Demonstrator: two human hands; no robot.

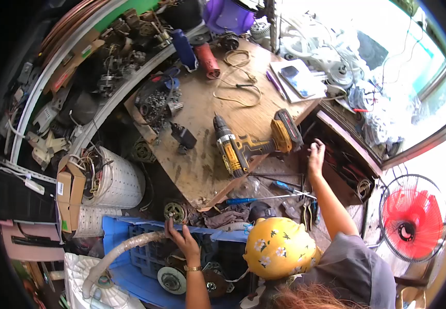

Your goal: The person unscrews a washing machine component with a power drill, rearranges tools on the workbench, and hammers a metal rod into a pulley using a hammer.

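Observation:
My left hand [182, 241], with a bracelet at its wrist, has its fingers stretched out and apart. Its fingertips overlap the end of a pale ribbed hose [125, 251] above a blue plastic machine casing [125, 280]. Close below that hand sits a round white-rimmed wheel [172, 280]. On the other side, my right hand [315, 158] is open, fingers extended, over a dark open compartment [336, 170]. Left of it, a yellow and black cordless drill [238, 149] lies on the wooden tabletop [207, 190], its battery nearest the hand.
Screwdrivers [241, 201] and pliers [308, 215] lie below the table edge. A red fan [413, 221] stands at right. A yellow flowered rounded form [279, 247] is in front of me. On the table are a cream cable [238, 98], a black adapter [183, 136] and loose screws [153, 103].

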